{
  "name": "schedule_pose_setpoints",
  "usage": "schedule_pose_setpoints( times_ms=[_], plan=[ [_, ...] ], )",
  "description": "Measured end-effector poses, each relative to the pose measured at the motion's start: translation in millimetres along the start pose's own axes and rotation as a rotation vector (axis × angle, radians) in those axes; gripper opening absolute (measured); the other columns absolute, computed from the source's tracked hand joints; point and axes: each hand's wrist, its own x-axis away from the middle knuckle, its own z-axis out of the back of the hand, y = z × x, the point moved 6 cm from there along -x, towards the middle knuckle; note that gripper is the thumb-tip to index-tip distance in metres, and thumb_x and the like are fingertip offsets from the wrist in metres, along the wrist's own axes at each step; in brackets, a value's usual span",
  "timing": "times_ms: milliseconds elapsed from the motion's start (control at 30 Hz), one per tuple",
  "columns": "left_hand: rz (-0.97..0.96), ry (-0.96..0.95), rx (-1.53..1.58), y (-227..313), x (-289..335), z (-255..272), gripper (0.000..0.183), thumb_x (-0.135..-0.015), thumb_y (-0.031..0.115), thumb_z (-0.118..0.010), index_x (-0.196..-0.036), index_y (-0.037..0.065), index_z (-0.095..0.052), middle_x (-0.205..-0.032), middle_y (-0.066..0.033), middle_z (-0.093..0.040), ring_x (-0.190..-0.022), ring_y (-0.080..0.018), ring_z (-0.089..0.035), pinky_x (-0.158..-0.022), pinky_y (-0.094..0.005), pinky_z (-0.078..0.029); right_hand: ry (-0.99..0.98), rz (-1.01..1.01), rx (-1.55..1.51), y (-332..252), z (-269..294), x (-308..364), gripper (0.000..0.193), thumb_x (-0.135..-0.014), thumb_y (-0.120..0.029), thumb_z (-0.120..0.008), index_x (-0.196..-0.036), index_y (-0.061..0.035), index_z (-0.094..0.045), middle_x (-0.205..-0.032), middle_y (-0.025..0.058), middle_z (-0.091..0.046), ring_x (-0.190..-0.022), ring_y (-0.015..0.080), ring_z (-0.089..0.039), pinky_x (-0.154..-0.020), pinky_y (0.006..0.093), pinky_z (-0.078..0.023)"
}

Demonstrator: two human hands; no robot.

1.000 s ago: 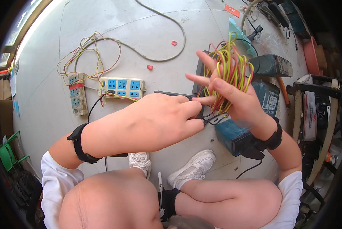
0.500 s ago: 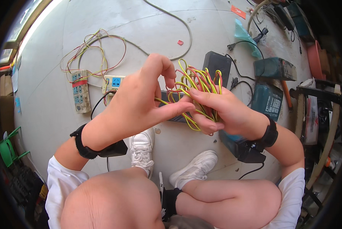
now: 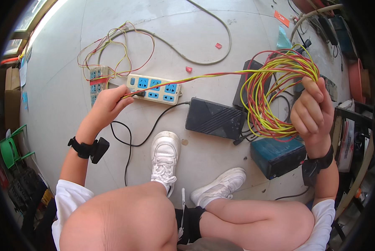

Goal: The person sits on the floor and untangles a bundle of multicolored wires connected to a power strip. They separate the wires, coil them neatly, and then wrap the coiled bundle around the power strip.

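Note:
A bundle of red and yellow wire point(image 3: 258, 119) hangs in wide loops from my right hand point(image 3: 311, 111), whose fingers are closed around its right side. From the loops a straight length runs left across the view to my left hand point(image 3: 110, 102), which pinches it between thumb and fingers. Past the left hand, more of the same thin wire point(image 3: 126, 50) lies in loose loops on the floor. A white power strip with blue sockets point(image 3: 154, 88) sits just beyond my left hand, with a black plug in it. Part of that plug is hidden.
A black power adapter point(image 3: 214, 118) and a teal-and-black battery point(image 3: 277, 157) lie on the floor below the coil. A second power strip point(image 3: 97, 81) is at the left. A thick grey cable point(image 3: 187, 58) curves behind. My white shoes point(image 3: 165, 157) are near; a metal frame point(image 3: 355, 115) stands right.
My hands have moved far apart, the left one to the left and the right one to the right. The bunched wire has opened into wide loops, with one length stretched between the hands.

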Motion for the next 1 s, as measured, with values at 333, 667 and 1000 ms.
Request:
schedule_pose_setpoints(
  times_ms=[333, 667, 1000],
  plan=[
    [-0.798, -0.098, -0.397, 178.3, 41.0, -14.0, 0.016, -0.083, 0.014, -0.067, -0.096, 0.006, -0.063, -0.073, -0.0039, -0.046, -0.068, -0.0164, -0.054, -0.053, -0.0317, -0.042, 0.195, 0.283, 0.241, 4.3, -2.1, -25.2, 0.022, -0.105, -0.019, -0.038, -0.094, -0.0051, -0.051, -0.158, 0.0247, -0.023, -0.147, 0.041, -0.02, -0.108, 0.0599, -0.041],
    [-0.934, 0.22, 0.047, 238.2, 2.3, 1.5, 0.034, -0.079, 0.027, -0.077, -0.078, 0.011, -0.048, -0.07, -0.0008, -0.053, -0.058, -0.0181, -0.056, -0.047, -0.0301, -0.041, 0.32, -0.446, 0.265, 112.0, -15.1, -25.5, 0.026, -0.1, -0.024, -0.046, -0.108, -0.003, -0.059, -0.089, 0.014, -0.068, -0.057, 0.0164, -0.06, -0.047, 0.0293, -0.048],
    [-0.627, -0.158, 0.437, 177.6, -41.5, -8.7, 0.029, -0.086, 0.025, -0.076, -0.091, 0.003, -0.057, -0.071, -0.0047, -0.058, -0.059, -0.0158, -0.055, -0.053, -0.0282, -0.043, -0.02, -0.573, 0.016, 97.6, -17.1, 2.4, 0.05, -0.107, -0.047, -0.031, -0.076, -0.011, -0.048, -0.044, -0.0027, -0.033, -0.035, 0.0072, -0.025, -0.037, 0.0264, -0.026]
  ],
)
